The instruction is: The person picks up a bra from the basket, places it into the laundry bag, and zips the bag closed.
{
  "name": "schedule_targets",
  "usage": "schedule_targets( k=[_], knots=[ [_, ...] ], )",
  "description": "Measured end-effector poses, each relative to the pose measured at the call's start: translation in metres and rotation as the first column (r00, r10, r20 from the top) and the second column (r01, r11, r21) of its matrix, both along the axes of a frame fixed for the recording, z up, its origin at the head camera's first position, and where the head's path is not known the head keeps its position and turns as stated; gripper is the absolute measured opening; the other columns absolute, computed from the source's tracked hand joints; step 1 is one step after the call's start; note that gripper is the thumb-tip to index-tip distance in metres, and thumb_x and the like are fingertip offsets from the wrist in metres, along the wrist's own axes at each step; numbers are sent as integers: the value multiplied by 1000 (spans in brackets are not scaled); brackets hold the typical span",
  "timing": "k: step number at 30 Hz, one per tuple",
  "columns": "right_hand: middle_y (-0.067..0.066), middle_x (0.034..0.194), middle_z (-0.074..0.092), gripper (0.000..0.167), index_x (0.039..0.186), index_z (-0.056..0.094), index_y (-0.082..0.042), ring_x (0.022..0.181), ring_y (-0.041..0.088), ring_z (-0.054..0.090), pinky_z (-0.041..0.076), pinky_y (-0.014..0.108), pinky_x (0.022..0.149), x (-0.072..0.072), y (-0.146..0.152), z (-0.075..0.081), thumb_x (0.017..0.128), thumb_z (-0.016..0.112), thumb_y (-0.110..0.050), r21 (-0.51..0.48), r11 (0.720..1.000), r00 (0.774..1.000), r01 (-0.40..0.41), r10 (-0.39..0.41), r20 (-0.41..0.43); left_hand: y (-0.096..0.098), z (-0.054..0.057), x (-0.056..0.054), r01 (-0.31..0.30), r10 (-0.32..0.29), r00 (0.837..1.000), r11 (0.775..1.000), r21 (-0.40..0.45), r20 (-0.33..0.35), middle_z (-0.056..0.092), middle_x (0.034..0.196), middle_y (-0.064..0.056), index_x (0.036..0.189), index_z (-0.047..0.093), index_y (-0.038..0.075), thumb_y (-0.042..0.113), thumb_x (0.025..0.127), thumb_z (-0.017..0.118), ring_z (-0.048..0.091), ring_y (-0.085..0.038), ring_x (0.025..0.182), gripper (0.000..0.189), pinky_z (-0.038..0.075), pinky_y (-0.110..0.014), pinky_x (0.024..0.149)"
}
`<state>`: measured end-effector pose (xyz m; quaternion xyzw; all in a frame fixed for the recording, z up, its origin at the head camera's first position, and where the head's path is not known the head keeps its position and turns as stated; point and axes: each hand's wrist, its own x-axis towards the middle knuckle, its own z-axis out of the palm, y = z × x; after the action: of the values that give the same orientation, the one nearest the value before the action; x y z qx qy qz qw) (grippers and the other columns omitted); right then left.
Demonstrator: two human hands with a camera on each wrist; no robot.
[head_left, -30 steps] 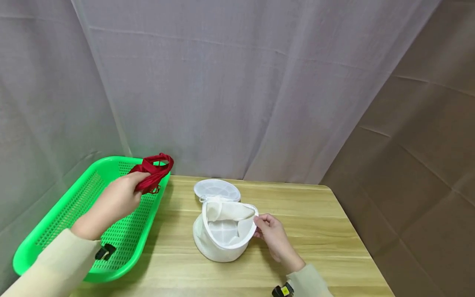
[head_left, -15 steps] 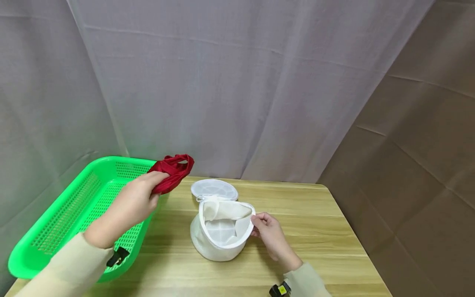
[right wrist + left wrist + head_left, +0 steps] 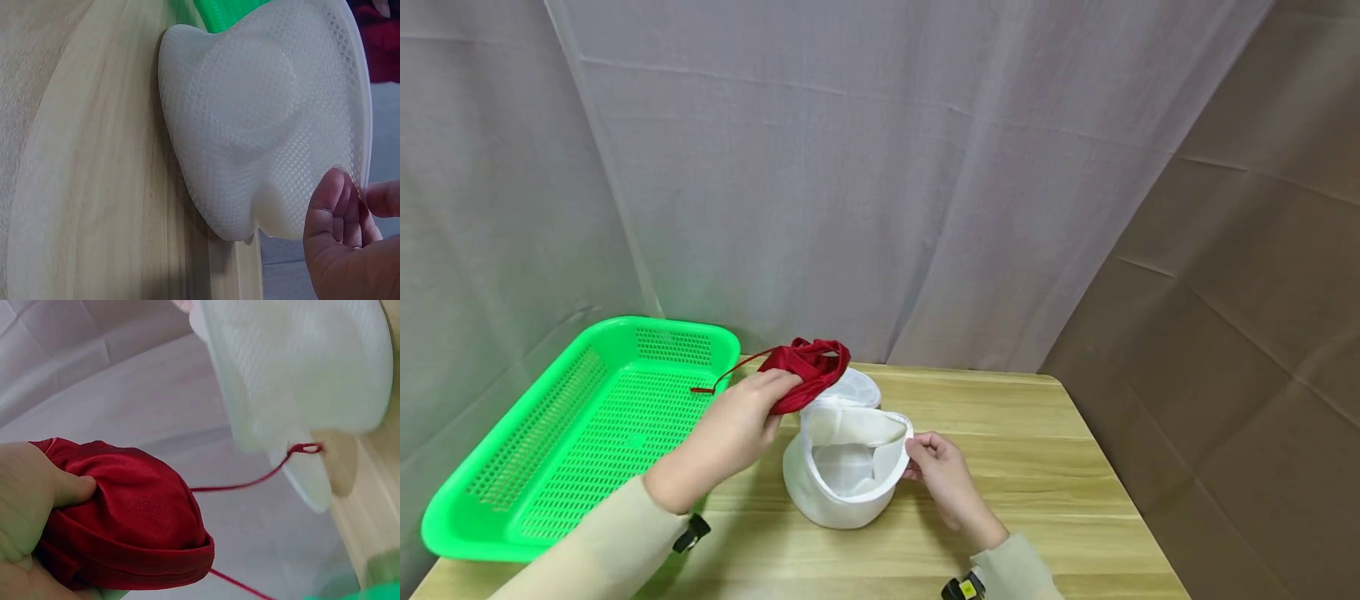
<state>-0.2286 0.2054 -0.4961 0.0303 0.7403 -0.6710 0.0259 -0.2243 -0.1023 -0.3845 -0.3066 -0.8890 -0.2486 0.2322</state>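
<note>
My left hand (image 3: 737, 425) grips a bunched red satin cloth (image 3: 808, 371), held in the air at the back left of the white mesh laundry bag (image 3: 842, 508). Seen from the left wrist, the cloth (image 3: 134, 512) looks rounded like a cup with a folded band, and thin red cords trail from it; its exact kind is unclear. The bag stands on the table with its mouth up and its round lid (image 3: 857, 385) folded back, partly behind the cloth. At the bag's right rim, my right hand (image 3: 947, 479) pinches the edge between thumb and fingers, seen also in the right wrist view.
A green plastic basket (image 3: 730, 337) with slotted walls stands on the left of the wooden table (image 3: 1000, 433). Grey curtains (image 3: 775, 208) hang behind the table, and a brown cloth wall (image 3: 1240, 333) rises on the right.
My left hand has carried the red cloth rightward from over the green basket to beside the bag. A red cord now dangles out behind it. My right hand keeps its pinch on the rim.
</note>
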Motion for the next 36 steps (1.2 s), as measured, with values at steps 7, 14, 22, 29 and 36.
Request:
schedule_targets(
  k=[7, 14, 22, 29, 36],
  knots=[
    [15, 92, 65, 24, 108, 57, 8, 77, 20, 62, 55, 30, 71, 2, -1, 2, 98, 56, -14, 6, 1000, 1000, -25, 25, -2, 32, -16, 1, 52, -52, 999, 998, -30, -3, 65, 109, -2, 112, 66, 12, -8, 75, 67, 61, -23, 101, 42, 52, -42, 84],
    [14, 90, 64, 23, 107, 56, 10, 78, 20, 62, 55, 31, 72, 1, -3, 3, 98, 56, -12, -7, 999, 999, -31, 31, -6, 57, -39, 3, 106, -101, 994, 984, -145, 42, 65, 111, -3, 115, 65, 11, -5, 77, 67, 61, -23, 100, 41, 50, -39, 88],
    [18, 94, 64, 17, 106, 56, 8, 78, 20, 62, 55, 33, 72, 2, -5, 6, 98, 53, -7, -12, 999, 999, -48, 48, -9, 65, -56, 3, 135, -122, 990, 969, -205, 75, 67, 104, -2, 111, 68, 12, 3, 82, 68, 64, -23, 96, 30, 51, -39, 86],
    [12, 87, 64, 19, 106, 56, 8, 76, 19, 61, 55, 31, 70, 0, -5, 6, 99, 53, -9, -9, 999, 999, -37, 36, -17, 68, -66, 4, 123, -103, 991, 954, -275, 84, 68, 95, -1, 95, 70, 15, 0, 77, 67, 65, -24, 86, 24, 52, -39, 76],
    [13, 87, 64, 17, 105, 55, 10, 74, 20, 62, 55, 30, 70, -2, -7, 7, 98, 53, -6, -27, 999, 998, -43, 42, -41, 71, -74, 7, 114, -69, 989, 912, -394, 128, 65, 87, 3, 85, 72, 20, 2, 72, 69, 62, -23, 80, 22, 50, -37, 64]
  ],
)
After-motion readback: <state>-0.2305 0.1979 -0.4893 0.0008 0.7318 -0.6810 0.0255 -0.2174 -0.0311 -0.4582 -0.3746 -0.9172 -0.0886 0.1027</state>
